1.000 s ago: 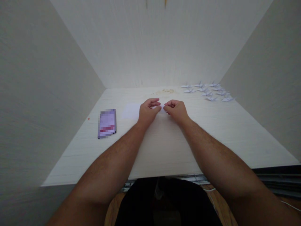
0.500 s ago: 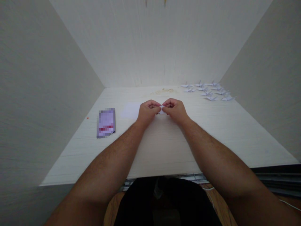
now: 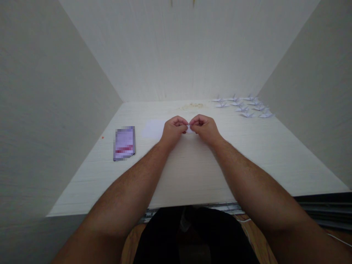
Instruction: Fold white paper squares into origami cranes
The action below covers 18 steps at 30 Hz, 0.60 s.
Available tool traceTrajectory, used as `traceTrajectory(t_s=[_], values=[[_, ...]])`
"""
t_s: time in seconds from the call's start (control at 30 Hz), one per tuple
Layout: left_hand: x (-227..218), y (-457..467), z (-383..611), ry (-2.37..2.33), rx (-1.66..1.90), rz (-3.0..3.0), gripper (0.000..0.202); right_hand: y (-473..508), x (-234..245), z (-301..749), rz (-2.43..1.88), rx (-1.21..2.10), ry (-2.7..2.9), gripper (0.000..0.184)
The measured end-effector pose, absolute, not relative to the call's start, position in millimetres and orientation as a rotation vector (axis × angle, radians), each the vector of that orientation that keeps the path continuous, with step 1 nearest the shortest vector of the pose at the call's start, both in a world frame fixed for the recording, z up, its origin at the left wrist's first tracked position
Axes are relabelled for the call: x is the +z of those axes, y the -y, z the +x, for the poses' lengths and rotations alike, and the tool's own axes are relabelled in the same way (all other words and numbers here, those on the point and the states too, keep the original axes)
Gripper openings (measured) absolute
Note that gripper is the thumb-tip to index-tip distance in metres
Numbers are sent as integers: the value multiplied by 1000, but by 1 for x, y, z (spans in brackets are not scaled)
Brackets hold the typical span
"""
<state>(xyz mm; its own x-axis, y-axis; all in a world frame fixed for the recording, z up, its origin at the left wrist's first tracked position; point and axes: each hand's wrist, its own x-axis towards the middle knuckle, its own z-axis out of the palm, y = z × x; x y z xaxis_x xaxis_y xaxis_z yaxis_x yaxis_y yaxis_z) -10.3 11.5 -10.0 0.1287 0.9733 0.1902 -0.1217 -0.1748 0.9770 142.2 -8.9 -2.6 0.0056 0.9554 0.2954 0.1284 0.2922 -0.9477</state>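
A small piece of white paper [image 3: 189,129] is pinched between my two hands over the middle of the table. My left hand [image 3: 175,129] grips its left side with thumb and fingertips. From the right, my right hand [image 3: 204,128] pinches it the same way, the fingertips of both hands almost touching. Most of the paper is hidden by the fingers, so its folds cannot be made out. Flat on the table beside my left hand lies a white paper sheet [image 3: 152,128], partly behind that hand.
Several folded white paper cranes [image 3: 242,109] stand at the back right of the white table [image 3: 192,172]. A blurred purple tablet-like object [image 3: 124,143] lies at the left, with a tiny orange spot [image 3: 102,138] beyond it. Walls enclose the back and both sides.
My fingertips have shifted very slightly on the paper, and less of it shows between them. Everything else stays where it was.
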Motion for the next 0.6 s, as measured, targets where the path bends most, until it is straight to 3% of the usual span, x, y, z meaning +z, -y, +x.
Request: traceTrajectory(t_s=[0.6], values=[[-6,-10,-10,-976,1287,1178,14,9,1,144,-1167,871,1385,12]])
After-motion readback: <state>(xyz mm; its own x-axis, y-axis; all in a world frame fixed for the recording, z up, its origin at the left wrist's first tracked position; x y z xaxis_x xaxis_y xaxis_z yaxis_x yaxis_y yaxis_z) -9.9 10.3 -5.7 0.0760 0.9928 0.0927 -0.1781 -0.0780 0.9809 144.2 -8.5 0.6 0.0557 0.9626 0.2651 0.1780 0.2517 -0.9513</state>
